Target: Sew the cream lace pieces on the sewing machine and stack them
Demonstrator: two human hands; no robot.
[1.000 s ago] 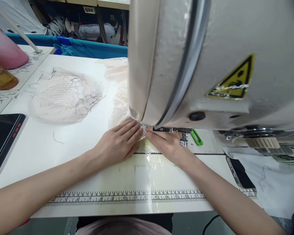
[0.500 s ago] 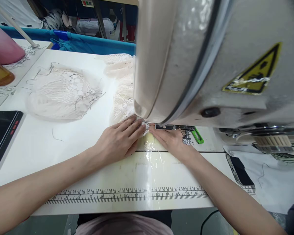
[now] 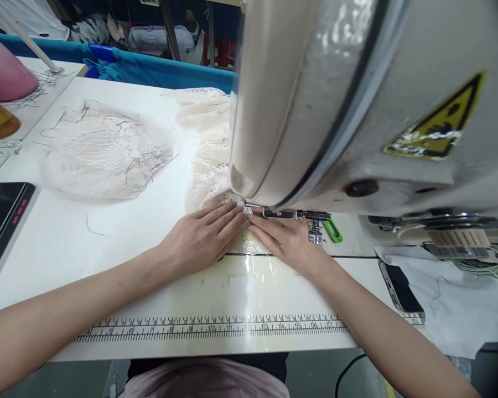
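White tabletop (image 3: 108, 265) stretches out before us, and nearest to our body a printed ruler strip (image 3: 211, 328) runs left to right along its near edge. Just beyond it our two hands lie flat on the surface. Our left hand (image 3: 199, 237) has its fingers straight and close together, pressing down on the near end of the lace piece (image 3: 209, 177); our right hand (image 3: 288, 240) lies likewise with its fingers extended, their tips at the lace edge — neither hand grips anything, both only pin the fabric.

The fingertips meet right at the presser foot (image 3: 255, 211), under the head of the sewing machine (image 3: 357, 99), which fills the upper right of our view. That closeness is the chief risk, as we judge it: if the feed pulls the lace on and our fingers follow, a tip could come under the needle. Uneven pressure between the hands could also skew the light, open lace and let the seam wander or pucker.

The lace piece lies with its long axis near to far, its near end under our fingers and its far end pointing away along the machine's left side. Farther left a second heap of lace (image 3: 103, 155) rests well apart, with loose thread ends on it. A dark phone (image 3: 2, 218) lies at the left edge, another phone (image 3: 400, 284) at the right, and a green clip (image 3: 334, 230) sits just right of the foot.
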